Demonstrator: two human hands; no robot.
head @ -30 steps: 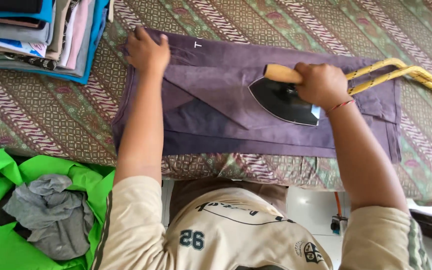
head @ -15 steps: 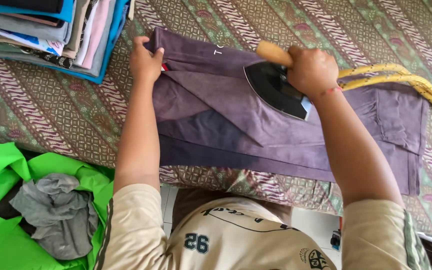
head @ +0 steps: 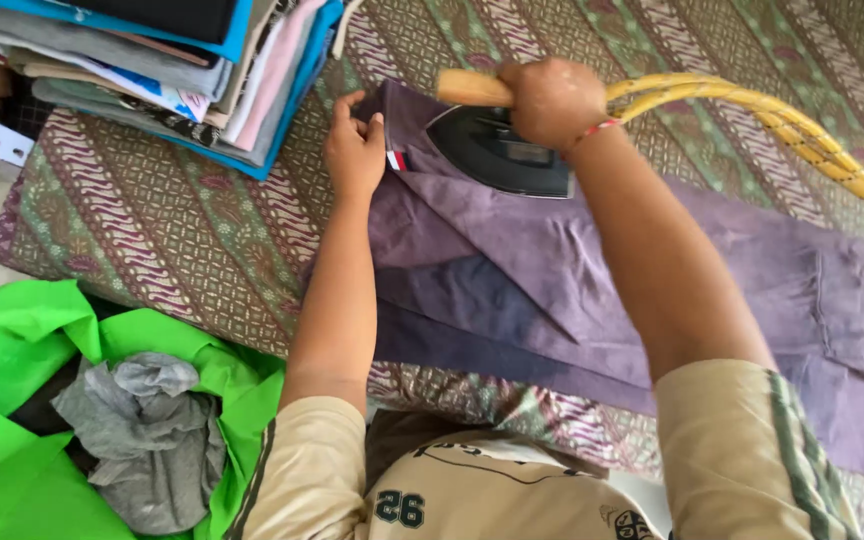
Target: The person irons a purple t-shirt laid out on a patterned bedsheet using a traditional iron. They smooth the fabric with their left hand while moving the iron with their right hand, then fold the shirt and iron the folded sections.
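A purple garment lies spread flat on a patterned cloth-covered surface. My right hand grips the wooden handle of a dark iron, which rests on the garment's far left end. My left hand presses down on the garment's left edge, just beside the iron's tip, fingers pinching the cloth. A yellow braided cord runs from the iron off to the right.
A stack of folded clothes sits at the far left of the surface. A bright green bag with a crumpled grey garment lies on the floor at lower left.
The iron has slid further left along the garment, up close to my left hand. The view has shifted, so the garment now extends to the right.
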